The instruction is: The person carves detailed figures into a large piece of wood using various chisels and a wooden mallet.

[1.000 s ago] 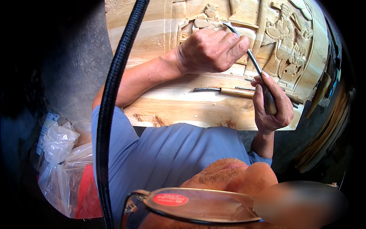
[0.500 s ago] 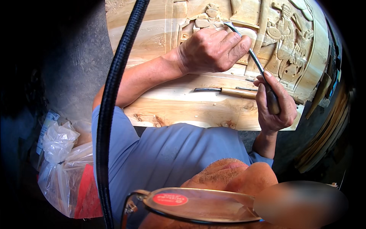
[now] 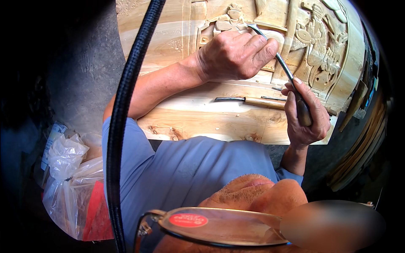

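Note:
My left hand (image 3: 239, 55) is closed around the metal shaft of a carving chisel (image 3: 284, 66), low down near its cutting end. That tip meets the relief on a pale wooden panel (image 3: 163, 22), beside a partly carved figure (image 3: 235, 19). My right hand (image 3: 313, 120) grips the chisel's dark handle, fingers wrapped round it, so the tool slants from upper left to lower right. The edge of the blade is too small to make out. A second chisel with a light wooden handle (image 3: 263, 102) lies nearer to me, its dark blade pointing left.
Another metal tool (image 3: 273, 98) lies behind the light handle. A plain board (image 3: 198, 120) runs along the near side. To the right, a detailed carved figure (image 3: 314, 40) stands in relief. Tied plastic bag (image 3: 67, 168) sits at left; curved wooden strips (image 3: 363, 147) stack at right.
My right hand and the chisel's handle have shifted very slightly to the right. The left hand and the blade tip stay nearly in place.

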Action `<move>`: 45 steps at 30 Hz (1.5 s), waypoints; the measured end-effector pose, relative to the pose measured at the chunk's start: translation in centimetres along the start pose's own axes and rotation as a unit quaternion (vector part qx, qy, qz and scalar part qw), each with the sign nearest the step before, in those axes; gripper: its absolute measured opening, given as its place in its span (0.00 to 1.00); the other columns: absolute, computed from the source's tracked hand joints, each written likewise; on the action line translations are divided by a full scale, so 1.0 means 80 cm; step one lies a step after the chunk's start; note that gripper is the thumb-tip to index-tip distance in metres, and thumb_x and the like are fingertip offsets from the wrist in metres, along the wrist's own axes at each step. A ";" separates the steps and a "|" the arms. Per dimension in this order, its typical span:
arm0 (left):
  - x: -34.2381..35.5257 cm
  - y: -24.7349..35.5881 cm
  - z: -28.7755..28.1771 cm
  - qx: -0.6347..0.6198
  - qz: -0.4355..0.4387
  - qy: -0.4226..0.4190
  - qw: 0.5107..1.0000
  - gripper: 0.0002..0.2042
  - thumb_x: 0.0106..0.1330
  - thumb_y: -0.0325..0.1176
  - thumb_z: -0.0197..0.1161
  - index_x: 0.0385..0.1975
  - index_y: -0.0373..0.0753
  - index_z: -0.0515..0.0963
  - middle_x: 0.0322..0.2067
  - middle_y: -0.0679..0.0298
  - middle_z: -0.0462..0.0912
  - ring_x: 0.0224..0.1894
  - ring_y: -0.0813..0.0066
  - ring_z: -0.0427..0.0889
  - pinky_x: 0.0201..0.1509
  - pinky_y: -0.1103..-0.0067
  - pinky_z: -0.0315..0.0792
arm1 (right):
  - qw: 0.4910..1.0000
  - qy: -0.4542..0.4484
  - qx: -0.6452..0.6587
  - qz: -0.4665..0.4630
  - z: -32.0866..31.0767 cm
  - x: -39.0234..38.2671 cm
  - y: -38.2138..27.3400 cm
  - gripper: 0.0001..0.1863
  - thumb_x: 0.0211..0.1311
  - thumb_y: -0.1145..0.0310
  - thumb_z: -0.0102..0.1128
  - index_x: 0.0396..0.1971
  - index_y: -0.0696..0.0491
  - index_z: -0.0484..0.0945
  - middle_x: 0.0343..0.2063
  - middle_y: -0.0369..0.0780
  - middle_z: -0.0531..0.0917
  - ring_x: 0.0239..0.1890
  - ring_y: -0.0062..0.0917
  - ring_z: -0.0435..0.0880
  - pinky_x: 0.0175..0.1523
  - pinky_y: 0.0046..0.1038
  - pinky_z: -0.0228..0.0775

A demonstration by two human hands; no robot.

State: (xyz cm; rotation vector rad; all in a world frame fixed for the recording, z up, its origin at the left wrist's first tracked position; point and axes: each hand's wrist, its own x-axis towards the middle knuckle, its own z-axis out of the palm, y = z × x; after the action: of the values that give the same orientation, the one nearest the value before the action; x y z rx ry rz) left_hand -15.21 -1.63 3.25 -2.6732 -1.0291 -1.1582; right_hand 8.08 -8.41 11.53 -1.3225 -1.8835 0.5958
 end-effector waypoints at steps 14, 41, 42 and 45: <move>0.000 0.001 -0.002 0.002 -0.006 -0.009 1.000 0.19 0.63 0.28 0.71 0.55 0.35 0.85 0.31 0.64 0.84 0.23 0.74 0.83 0.25 0.77 0.76 | 1.000 0.005 0.008 0.010 0.002 0.000 -0.001 0.18 0.57 0.88 0.77 0.49 0.64 0.90 0.35 0.47 0.95 0.37 0.30 0.98 0.44 0.25 0.89; 0.001 0.000 -0.002 -0.010 -0.012 0.007 1.000 0.22 0.62 0.28 0.71 0.58 0.36 0.86 0.33 0.63 0.86 0.24 0.75 0.84 0.25 0.77 0.78 | 0.999 -0.010 -0.025 -0.023 -0.001 0.006 -0.008 0.18 0.56 0.88 0.77 0.48 0.64 0.89 0.34 0.48 0.94 0.36 0.33 0.97 0.42 0.28 0.89; 0.005 0.000 0.002 -0.020 -0.013 0.026 0.999 0.23 0.62 0.28 0.71 0.59 0.37 0.86 0.33 0.63 0.86 0.24 0.75 0.84 0.25 0.77 0.78 | 0.998 -0.008 -0.039 -0.038 -0.001 0.004 -0.007 0.18 0.56 0.88 0.78 0.48 0.64 0.89 0.35 0.48 0.94 0.36 0.33 0.97 0.42 0.28 0.88; 0.004 0.001 0.007 -0.026 -0.003 0.039 0.999 0.24 0.63 0.29 0.70 0.62 0.38 0.86 0.34 0.64 0.87 0.24 0.77 0.83 0.25 0.78 0.77 | 0.988 0.012 -0.098 -0.121 0.006 -0.005 -0.002 0.19 0.56 0.88 0.78 0.48 0.64 0.89 0.36 0.50 0.93 0.36 0.35 0.96 0.41 0.27 0.88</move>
State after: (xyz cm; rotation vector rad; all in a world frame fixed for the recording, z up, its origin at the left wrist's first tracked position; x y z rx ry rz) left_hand -14.66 -1.32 3.12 -2.6424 -1.0081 -1.2970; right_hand 7.69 -8.80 11.26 -1.1894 -2.0853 0.2762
